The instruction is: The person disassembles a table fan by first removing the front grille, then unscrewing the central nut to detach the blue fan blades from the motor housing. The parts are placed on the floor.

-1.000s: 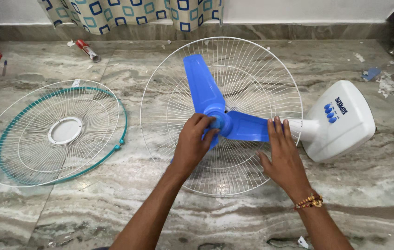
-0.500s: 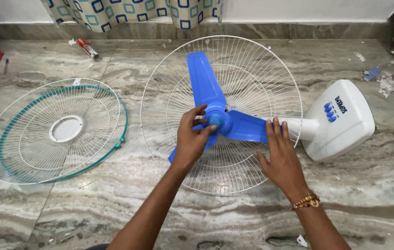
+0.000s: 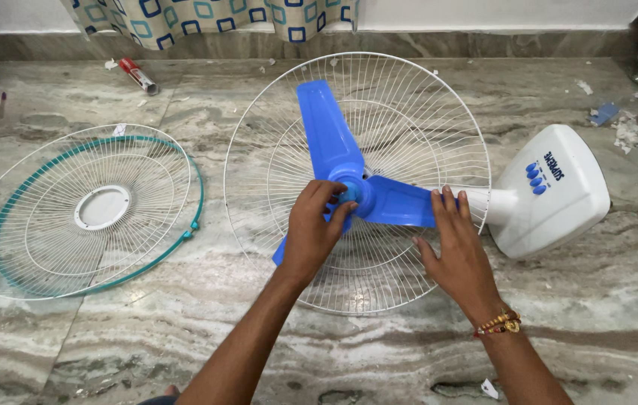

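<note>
1. Left hand (image 3: 313, 232) fingers (image 3: 324, 193) pinched around blue hub cap (image 3: 349, 194) at blade centre.
2. Right hand (image 3: 460, 251) fingers (image 3: 445, 206) flat, open, pressing the blue fan blade (image 3: 398, 206).
3. Blades sit inside white rear grille (image 3: 424, 112), lying on marble floor (image 3: 379, 352).
4. White fan base (image 3: 559, 202) right; loose front grille (image 3: 94, 210) left.

A blue three-bladed fan blade (image 3: 349, 176) is lying flat inside a white wire rear guard (image 3: 409, 112), its hub being gripped, one blade being pressed down.
</note>
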